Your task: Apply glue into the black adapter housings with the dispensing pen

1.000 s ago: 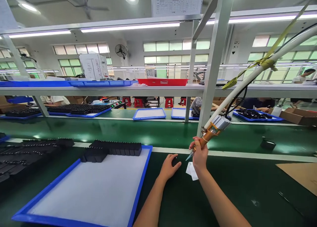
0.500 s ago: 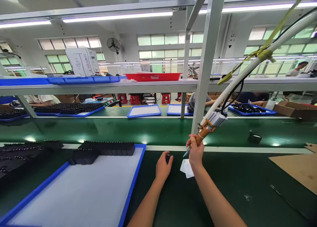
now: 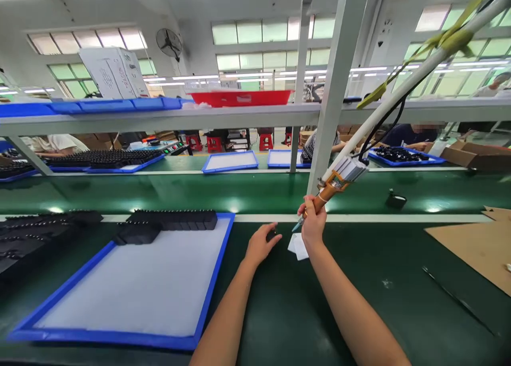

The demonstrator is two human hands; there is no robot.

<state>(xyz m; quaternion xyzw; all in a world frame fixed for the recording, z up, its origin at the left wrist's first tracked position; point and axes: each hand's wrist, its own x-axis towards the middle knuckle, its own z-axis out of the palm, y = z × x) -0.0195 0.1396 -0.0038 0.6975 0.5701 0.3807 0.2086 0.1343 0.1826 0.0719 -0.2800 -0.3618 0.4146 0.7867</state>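
My right hand is closed around the orange handle of a hanging tool, whose thin tip points down and to the left. A white hose runs from the tool up to the right. My left hand rests on the green bench with its fingers curled over a small black part that is mostly hidden. A small white slip of paper lies on the bench between my two hands, just below the tool's tip.
A blue-framed white tray lies to my left, with a row of black parts at its far end. More black parts fill the far left. Cardboard lies on the right. A grey post rises behind the tool. Other people sit beyond the conveyor.
The view has tipped downward, so everything sits higher in the picture. Both hands stay in the same pose, the left on the black part and the right on the tool.
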